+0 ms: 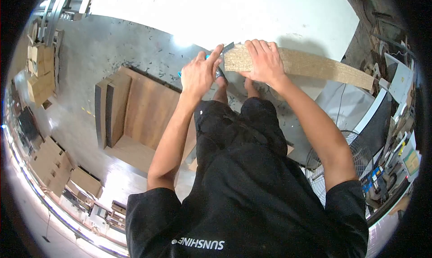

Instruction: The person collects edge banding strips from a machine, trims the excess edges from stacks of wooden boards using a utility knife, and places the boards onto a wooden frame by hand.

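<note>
Hands [198,75] [265,62] grip knife [229,47] and board [315,64]; shirt [256,190] reads "SUNSHINE".

Near the edge of the white tabletop [225,15], the board [321,64] is tan with streaky grain, the knife [229,47] dark grey and blue; the shirt [261,190] is black, white-lettered.

Strip [324,69]: wood-look material, coarse linear grain, matt. At the strip's left end, knife blade [229,47]: grey metal, scored surface. Beneath and beyond the strip, tabletop [225,15]: smooth white finish, lightly scuffed. Left of the strip, floor [153,44]: smooth grey, glossy where light strikes; cartons [40,83] farther left: matt, paper-based board. Lower left of the strip, brown panel [155,109]: wood-grain face, smooth, low sheen. Below the strip, shirt [256,190]: matt black cloth, creased. Below the strip's right half, fan guard [317,177]: thin metal wire.
</note>
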`<action>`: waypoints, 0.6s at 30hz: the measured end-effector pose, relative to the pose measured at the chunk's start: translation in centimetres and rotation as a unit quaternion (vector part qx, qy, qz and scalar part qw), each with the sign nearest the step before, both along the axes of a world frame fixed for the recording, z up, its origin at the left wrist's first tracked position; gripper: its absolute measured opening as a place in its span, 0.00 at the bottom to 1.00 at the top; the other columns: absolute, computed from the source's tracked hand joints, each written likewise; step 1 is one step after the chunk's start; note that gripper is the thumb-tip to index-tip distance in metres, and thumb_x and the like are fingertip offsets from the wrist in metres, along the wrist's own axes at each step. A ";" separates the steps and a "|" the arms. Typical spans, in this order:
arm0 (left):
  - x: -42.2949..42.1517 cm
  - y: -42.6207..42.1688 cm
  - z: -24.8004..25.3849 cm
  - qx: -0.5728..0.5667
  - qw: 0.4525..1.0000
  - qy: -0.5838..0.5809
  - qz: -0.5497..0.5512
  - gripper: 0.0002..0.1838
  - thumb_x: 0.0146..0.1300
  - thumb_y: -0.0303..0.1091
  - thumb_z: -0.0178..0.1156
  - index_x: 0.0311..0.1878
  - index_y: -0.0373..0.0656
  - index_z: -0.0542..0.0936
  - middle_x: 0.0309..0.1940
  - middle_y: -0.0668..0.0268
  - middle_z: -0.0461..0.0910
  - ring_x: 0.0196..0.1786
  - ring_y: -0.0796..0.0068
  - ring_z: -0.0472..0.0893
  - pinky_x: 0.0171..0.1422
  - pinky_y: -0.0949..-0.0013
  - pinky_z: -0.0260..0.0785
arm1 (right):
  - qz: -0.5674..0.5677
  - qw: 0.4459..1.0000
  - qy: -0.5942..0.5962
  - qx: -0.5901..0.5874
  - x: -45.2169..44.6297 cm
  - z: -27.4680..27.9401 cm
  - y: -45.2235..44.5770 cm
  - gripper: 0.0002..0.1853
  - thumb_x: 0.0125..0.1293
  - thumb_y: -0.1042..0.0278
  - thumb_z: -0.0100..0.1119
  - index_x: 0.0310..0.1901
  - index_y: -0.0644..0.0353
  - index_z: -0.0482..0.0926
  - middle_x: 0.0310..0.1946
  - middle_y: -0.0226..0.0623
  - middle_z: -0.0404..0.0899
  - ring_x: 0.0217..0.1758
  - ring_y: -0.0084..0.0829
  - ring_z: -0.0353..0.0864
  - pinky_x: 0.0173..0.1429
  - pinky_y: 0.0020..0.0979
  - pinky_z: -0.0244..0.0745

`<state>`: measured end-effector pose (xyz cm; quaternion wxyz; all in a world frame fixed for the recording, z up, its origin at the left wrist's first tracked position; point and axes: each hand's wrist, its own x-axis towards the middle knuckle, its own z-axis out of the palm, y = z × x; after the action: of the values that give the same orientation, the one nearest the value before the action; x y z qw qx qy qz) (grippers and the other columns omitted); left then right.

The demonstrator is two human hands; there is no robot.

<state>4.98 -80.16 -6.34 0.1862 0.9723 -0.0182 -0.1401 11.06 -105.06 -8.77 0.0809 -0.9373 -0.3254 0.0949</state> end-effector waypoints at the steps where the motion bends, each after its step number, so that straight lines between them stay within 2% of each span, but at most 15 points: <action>1: 0.0 0.1 0.0 0.006 1.000 0.000 -0.004 0.25 0.86 0.52 0.51 0.81 0.73 0.73 0.38 0.56 0.82 0.40 0.50 0.89 0.40 0.48 0.83 | 0.000 1.000 0.013 -0.013 0.1 0.5 0.1 0.54 0.53 0.28 0.79 0.70 0.62 0.73 0.60 0.40 0.78 0.65 0.38 0.78 0.68 0.44 0.67; 4: 3.0 1.3 -0.8 0.051 0.996 0.053 0.057 0.25 0.86 0.54 0.49 0.82 0.72 0.72 0.41 0.55 0.85 0.42 0.49 0.90 0.40 0.48 0.83 | 0.001 1.000 0.009 -0.010 0.0 0.6 0.1 0.53 0.53 0.28 0.79 0.70 0.62 0.73 0.60 0.40 0.78 0.65 0.37 0.78 0.67 0.44 0.67; 5: 4.0 1.9 -1.3 0.037 0.996 0.051 0.062 0.26 0.87 0.56 0.48 0.83 0.71 0.71 0.45 0.54 0.87 0.46 0.47 0.90 0.44 0.46 0.83 | 0.004 1.000 0.000 -0.003 0.0 0.5 0.0 0.53 0.53 0.27 0.79 0.70 0.62 0.73 0.60 0.39 0.78 0.64 0.37 0.78 0.67 0.43 0.67; 8: 5.3 2.6 -1.9 -0.047 0.996 0.011 0.069 0.27 0.86 0.59 0.48 0.82 0.68 0.72 0.46 0.56 0.88 0.48 0.46 0.89 0.49 0.44 0.82 | 0.004 1.000 0.000 -0.006 0.0 0.3 0.0 0.53 0.53 0.27 0.79 0.70 0.62 0.74 0.60 0.39 0.78 0.64 0.37 0.78 0.68 0.43 0.66; 9: 5.3 2.8 -1.7 -0.084 0.994 0.009 0.069 0.26 0.85 0.54 0.53 0.81 0.65 0.74 0.50 0.57 0.88 0.50 0.46 0.89 0.53 0.44 0.82 | 0.002 1.000 0.005 -0.006 0.0 0.4 0.1 0.54 0.53 0.27 0.78 0.70 0.62 0.74 0.60 0.39 0.78 0.65 0.37 0.78 0.68 0.43 0.66; 12: 3.9 3.6 -3.5 -0.188 0.980 -0.043 0.044 0.25 0.83 0.45 0.59 0.80 0.63 0.75 0.54 0.56 0.89 0.52 0.49 0.89 0.52 0.45 0.82 | -0.001 1.000 0.009 -0.003 0.0 0.4 0.0 0.54 0.53 0.27 0.78 0.70 0.62 0.74 0.60 0.39 0.78 0.65 0.37 0.78 0.68 0.43 0.66; 15: 2.9 3.1 -3.0 -0.183 0.983 0.011 0.022 0.25 0.80 0.32 0.60 0.78 0.59 0.78 0.58 0.59 0.89 0.53 0.51 0.89 0.54 0.47 0.82 | 0.002 1.000 -0.010 -0.002 -0.2 0.2 -0.1 0.53 0.53 0.26 0.77 0.70 0.61 0.75 0.60 0.39 0.79 0.65 0.36 0.78 0.68 0.43 0.66; 18: 3.7 2.7 -1.2 -0.161 0.982 -0.055 -0.084 0.30 0.75 0.25 0.59 0.78 0.58 0.78 0.59 0.61 0.89 0.55 0.54 0.89 0.59 0.50 0.82 | -0.003 1.000 -0.013 -0.010 -0.2 0.3 0.1 0.53 0.53 0.26 0.77 0.71 0.60 0.75 0.60 0.38 0.80 0.65 0.34 0.79 0.68 0.42 0.67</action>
<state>8.65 -77.45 -7.55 0.3263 0.9309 -0.1324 -0.0970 10.90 -104.97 -8.51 0.0676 -0.9402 -0.3228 0.0857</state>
